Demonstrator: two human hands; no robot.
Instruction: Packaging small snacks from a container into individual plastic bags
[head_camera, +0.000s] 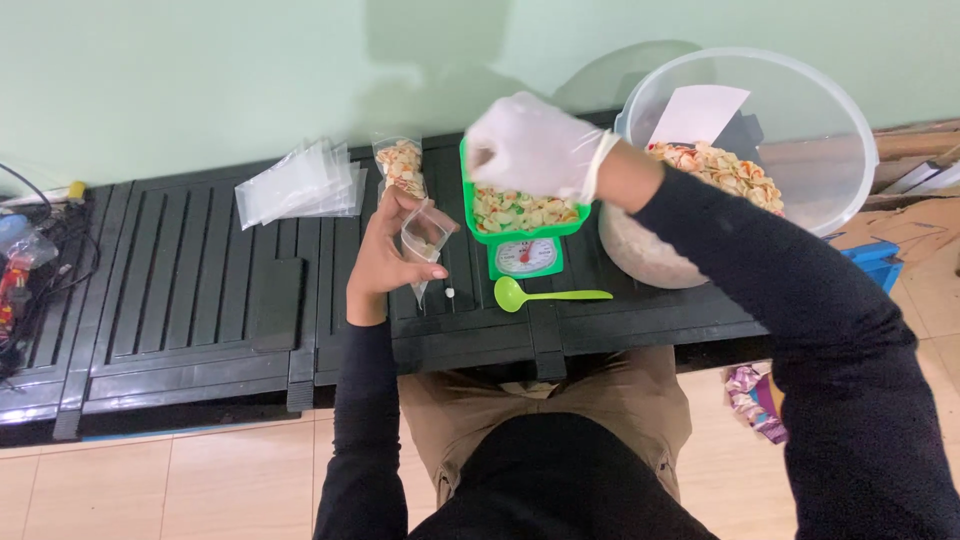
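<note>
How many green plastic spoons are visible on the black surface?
1. The green plastic spoon lies on the black slatted surface, before the green kitchen scale. Others may be hidden.

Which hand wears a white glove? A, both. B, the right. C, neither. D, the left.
B: the right hand, above the green scale, is in a white glove, while the left hand is bare and holds a small clear bag.

Small clear plastic bag (425, 240): you hold it open-mouthed, upright. Green kitchen scale (522, 228): tray heaped with pale crackers, near the black table's (180, 290) front edge.
</note>
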